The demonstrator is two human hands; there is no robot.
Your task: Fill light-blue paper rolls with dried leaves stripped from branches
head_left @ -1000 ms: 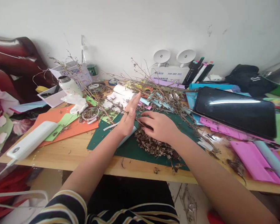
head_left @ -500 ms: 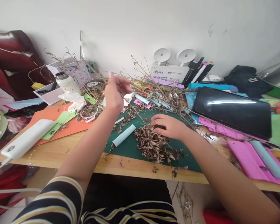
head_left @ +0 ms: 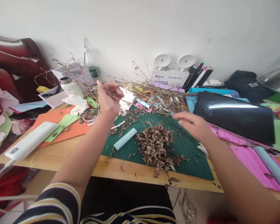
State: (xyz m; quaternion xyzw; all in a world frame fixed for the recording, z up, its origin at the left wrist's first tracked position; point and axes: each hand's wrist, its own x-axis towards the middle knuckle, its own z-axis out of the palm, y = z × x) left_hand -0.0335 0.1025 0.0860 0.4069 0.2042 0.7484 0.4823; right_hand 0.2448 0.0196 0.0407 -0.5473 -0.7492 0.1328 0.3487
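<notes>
My left hand [head_left: 109,98] is raised over the back left of the green cutting mat [head_left: 189,149]. Its fingers are loosely curled, thumb up, around a thin dried stem [head_left: 124,101] that slants to the right. To the mat's right, my right hand [head_left: 192,124] hovers with fingers stretched out and nothing visible in them. Between my forearms lies a heap of crumpled dried leaves [head_left: 155,144]. A pale blue paper roll [head_left: 125,139] rests just left of the heap. Behind it, a tangle of dried stalks [head_left: 163,93] spreads along the wall.
A black tablet [head_left: 233,118] sits on papers at the right, near pink paper [head_left: 245,158]. At the left are a white power strip [head_left: 31,141], orange paper [head_left: 71,132], a small round dish [head_left: 91,115] and an open white bottle [head_left: 71,87]. An emergency light [head_left: 170,76] stands behind.
My right hand has left the leaf heap and moved right, uncovering it. My left hand has shifted slightly left. The view has tilted a little.
</notes>
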